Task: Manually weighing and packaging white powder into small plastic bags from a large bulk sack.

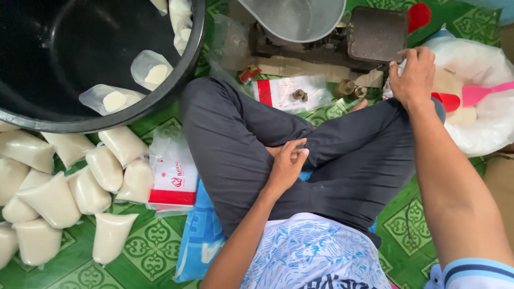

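**Cross-legged among filled bags**

Nearby, the balance scale [342,43] stands dark and worn, a grey scoop pan [294,18] on it. A black tub [182,69] holds part-filled clear pouches [152,69]. The right hand [412,75] rests by the scale's platform, fingers loosely curled, holding nothing; the left hand [286,166] lies relaxed and empty on the lap.

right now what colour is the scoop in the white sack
Pink scoop, beside the right hand; seen in the head view.
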